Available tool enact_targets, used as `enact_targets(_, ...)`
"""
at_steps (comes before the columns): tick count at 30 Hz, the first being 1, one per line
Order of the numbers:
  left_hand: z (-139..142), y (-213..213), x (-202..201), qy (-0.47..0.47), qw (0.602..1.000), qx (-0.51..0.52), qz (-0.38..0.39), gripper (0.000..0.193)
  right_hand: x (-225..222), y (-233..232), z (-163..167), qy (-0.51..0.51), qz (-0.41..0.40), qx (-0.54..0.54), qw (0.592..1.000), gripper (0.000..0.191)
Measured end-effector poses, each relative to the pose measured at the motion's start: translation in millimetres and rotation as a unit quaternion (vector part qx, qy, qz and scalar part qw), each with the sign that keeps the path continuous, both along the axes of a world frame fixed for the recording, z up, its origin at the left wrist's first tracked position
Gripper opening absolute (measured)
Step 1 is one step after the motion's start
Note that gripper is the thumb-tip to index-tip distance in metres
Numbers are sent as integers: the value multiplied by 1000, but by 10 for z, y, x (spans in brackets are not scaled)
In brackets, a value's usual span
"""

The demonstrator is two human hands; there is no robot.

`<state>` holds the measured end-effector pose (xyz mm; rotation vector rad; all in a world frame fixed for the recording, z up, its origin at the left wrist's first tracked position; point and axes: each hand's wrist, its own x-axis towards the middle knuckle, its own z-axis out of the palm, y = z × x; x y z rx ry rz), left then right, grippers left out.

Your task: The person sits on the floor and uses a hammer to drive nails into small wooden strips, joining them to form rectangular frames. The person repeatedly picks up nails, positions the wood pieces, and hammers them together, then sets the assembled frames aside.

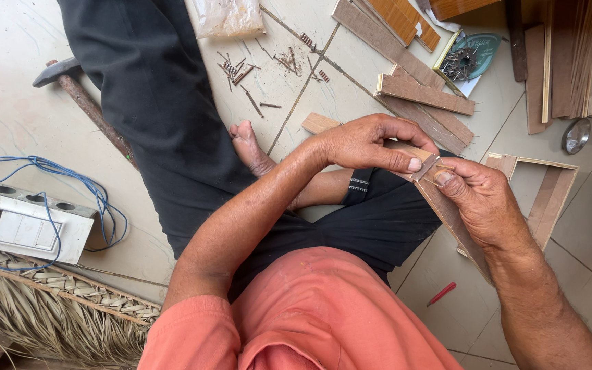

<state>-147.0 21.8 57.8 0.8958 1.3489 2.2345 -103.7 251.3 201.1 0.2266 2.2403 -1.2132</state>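
— What am I looking at from the head camera, biggest things first?

— I see a pale tiled floor with dark grout lines, smooth and a little dusty. The person sits on it cross-legged in black trousers and a salmon shirt. At lower left lies a woven palm-leaf mat, dry and fibrous, and on it a white plastic switch box trailing blue wires. A hammer with a rough wooden handle lies by the leg.

— And the wood?

— Flat brown wooden strips are stacked at top right, with an open rectangular wooden frame beside the right forearm. Rusty nails are scattered on the tiles, more heaped on a teal lid. A small red pencil lies near the knee.

— The hands?

— Both are closed on one long thin wooden slat, which runs slantwise over the right knee. My left hand pinches its upper end between thumb and fingers; my right hand grips it just below, thumb pressed on the flat face. The two thumbs nearly touch.
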Motion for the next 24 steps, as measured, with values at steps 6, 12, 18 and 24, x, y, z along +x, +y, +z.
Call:
enact_targets(6,21,7,-69,-47,997,4,-58,49,-6,-17,15,-4,-2,8,1000,38)
enact_targets(12,108,-51,-74,-12,1000,0,17,49,-41,-45,19,10,3,-13,1000,38)
enact_targets(18,135,-676,240,-22,955,-59,291,42,-72,166,48,25,4,49,998,31)
enact_targets(24,-374,-2334,846,-131,749,-120,639,25,-200,53,-214,-19,27,13,999,29)
